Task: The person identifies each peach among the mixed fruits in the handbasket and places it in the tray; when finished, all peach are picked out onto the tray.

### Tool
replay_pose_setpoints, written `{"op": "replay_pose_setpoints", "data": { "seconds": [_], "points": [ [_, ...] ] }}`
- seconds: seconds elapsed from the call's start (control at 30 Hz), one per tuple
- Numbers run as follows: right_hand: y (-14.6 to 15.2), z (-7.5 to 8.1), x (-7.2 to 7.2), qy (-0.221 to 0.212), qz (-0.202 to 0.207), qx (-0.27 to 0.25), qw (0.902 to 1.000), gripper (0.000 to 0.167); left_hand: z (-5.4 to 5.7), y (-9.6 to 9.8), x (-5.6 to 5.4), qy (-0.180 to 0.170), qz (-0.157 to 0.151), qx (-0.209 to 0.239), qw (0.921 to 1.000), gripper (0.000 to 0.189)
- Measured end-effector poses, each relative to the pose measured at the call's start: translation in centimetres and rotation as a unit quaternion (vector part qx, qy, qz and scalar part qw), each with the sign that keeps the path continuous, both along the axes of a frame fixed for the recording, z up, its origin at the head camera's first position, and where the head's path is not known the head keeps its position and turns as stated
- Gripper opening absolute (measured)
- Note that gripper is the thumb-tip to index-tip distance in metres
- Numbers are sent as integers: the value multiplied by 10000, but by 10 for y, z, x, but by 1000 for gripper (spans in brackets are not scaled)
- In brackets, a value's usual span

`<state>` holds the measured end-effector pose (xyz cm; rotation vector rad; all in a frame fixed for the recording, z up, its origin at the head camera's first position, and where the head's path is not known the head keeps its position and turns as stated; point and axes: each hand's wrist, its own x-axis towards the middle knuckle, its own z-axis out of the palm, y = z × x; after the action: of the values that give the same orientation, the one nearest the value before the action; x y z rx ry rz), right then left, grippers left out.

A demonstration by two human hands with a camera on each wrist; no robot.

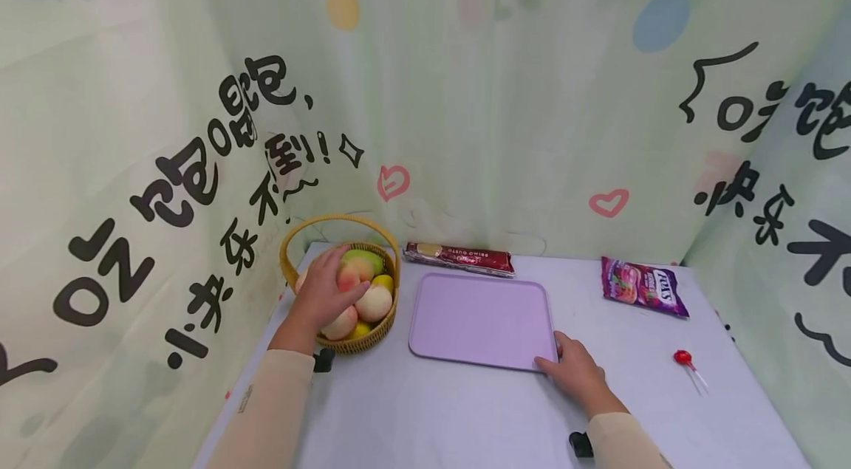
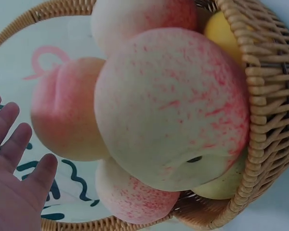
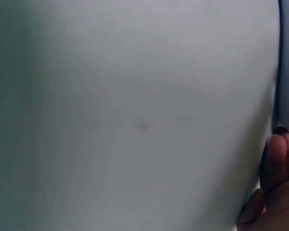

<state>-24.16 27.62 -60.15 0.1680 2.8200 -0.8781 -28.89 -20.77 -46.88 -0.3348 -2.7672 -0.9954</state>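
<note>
In the head view my left hand [image 1: 323, 290] is over a wicker basket [image 1: 372, 341] of fruit, its fingers spread. The left wrist view shows that hand [image 2: 14, 168] beside an orange-pink peach [image 2: 70, 110], with a gap between them. A large pale peach with red flecks [image 2: 168, 106] fills the middle of that view. My right hand [image 1: 577, 373] grips the near right corner of a light purple tray [image 1: 482, 321], thumb at the front edge and fingers along the right side. The right wrist view catches only part of the hand [image 3: 279, 183] at the tray's edge [image 3: 288, 72].
Behind the tray lies a long dark red packet [image 1: 465, 259]. To the right are a purple snack bag [image 1: 643, 287] and a red lollipop [image 1: 683, 358]. The basket's handle [image 1: 339, 218] arches over the fruit. A printed curtain [image 1: 465, 122] hangs around the white table [image 1: 425, 417].
</note>
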Motion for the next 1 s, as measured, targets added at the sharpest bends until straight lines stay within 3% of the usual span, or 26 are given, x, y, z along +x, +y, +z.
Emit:
{"op": "replay_pose_setpoints", "data": {
  "seconds": [0.37, 0.57, 1.0],
  "points": [
    [3, -10, 0, 42, -62, 183, 9998, 96, -3, -10, -13, -559, 122, -327, 9978, 84],
    [4, -12, 0, -24, -137, 126, 9998, 99, -5, -14, -18, -658, 18, -327, 9973, 83],
    [3, -9, 2, 96, -159, 64, 9998, 97, -10, -21, -32, -752, -192, -833, 9935, 77]
  ]
}}
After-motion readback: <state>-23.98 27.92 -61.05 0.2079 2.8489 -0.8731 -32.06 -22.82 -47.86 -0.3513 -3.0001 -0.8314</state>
